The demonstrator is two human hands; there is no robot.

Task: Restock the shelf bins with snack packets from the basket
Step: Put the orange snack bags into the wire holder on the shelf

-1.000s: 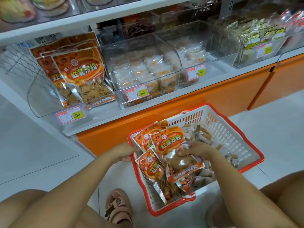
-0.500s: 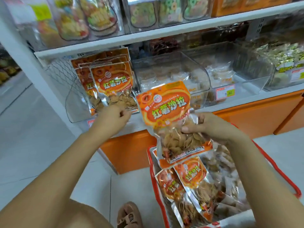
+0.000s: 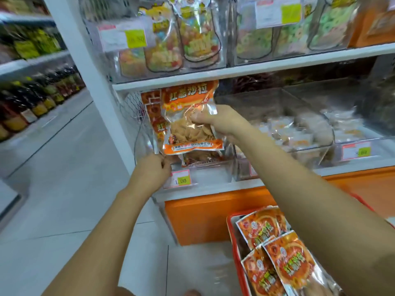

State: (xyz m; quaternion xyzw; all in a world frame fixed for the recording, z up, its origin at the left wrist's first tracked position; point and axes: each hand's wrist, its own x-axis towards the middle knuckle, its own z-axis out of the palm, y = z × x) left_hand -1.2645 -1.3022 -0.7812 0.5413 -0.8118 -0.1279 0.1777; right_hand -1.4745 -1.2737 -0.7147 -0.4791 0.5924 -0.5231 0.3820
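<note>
Since the frame half a second ago, we have raised the right hand (image 3: 215, 122) and its snack packet (image 3: 190, 127) from above the basket (image 3: 232, 229) to the mouth of the leftmost bin (image 3: 139, 135). The left hand (image 3: 152, 168) has dropped from the stocked packets (image 3: 152, 112) to the bin's lower front edge.

We grip the snack packet upright by its right edge, thumb on the clear front film and fingers behind. It stands in front of the stocked packets, which carry the same orange print and sit inside the bin. Its top reaches the underside of the upper shelf board (image 3: 277, 68).

The left hand sits with fingers curled at the bin's front wall, just above the price tag (image 3: 180, 180) (whether it grips the wall or only touches it, we cannot tell).

The red-rimmed basket lies at lower right, below the right forearm, with spare packets (image 3: 286, 268) lying flat in it. Neighbouring bins (image 3: 299, 133) to the right hold pale wrapped snacks.
</note>
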